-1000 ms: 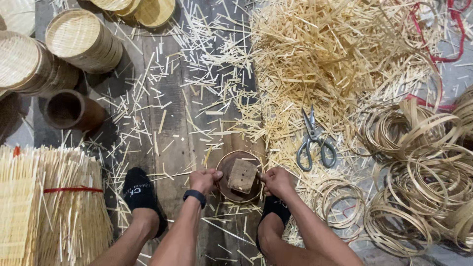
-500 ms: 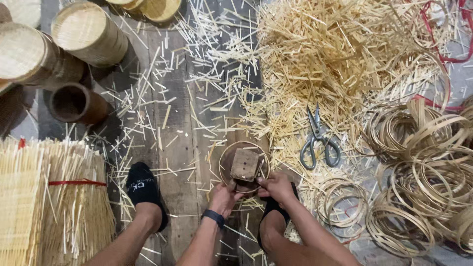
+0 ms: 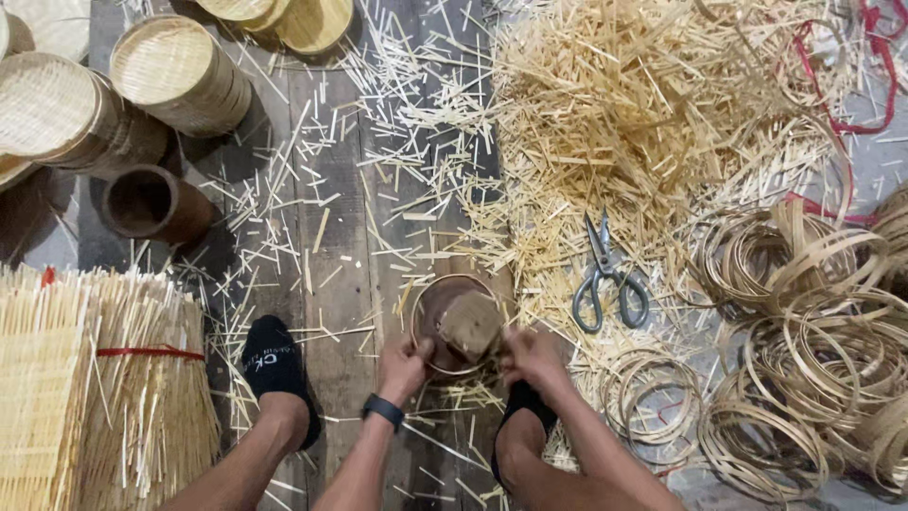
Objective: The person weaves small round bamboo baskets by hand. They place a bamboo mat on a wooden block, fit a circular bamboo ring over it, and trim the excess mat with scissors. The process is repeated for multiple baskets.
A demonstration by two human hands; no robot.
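A round bamboo ring frame (image 3: 430,293) stands on the wooden floor between my feet, with a small wooden block (image 3: 470,325) inside it. My left hand (image 3: 405,364) grips the ring's near left rim; a dark watch sits on that wrist. My right hand (image 3: 532,358) holds the near right rim beside the block. Both hands are closed on the ring, and their fingers hide its near edge.
Grey scissors (image 3: 605,274) lie right of the ring on a heap of bamboo slivers (image 3: 643,114). Coiled bamboo hoops (image 3: 804,331) pile at right. Finished round baskets (image 3: 175,71) and a dark tube (image 3: 151,203) stand upper left. A tied bundle of strips (image 3: 85,397) lies lower left.
The view has shifted and my hands have slid from the ring's sides toward its near rim. The ring and block stay in the same spot on the floor.
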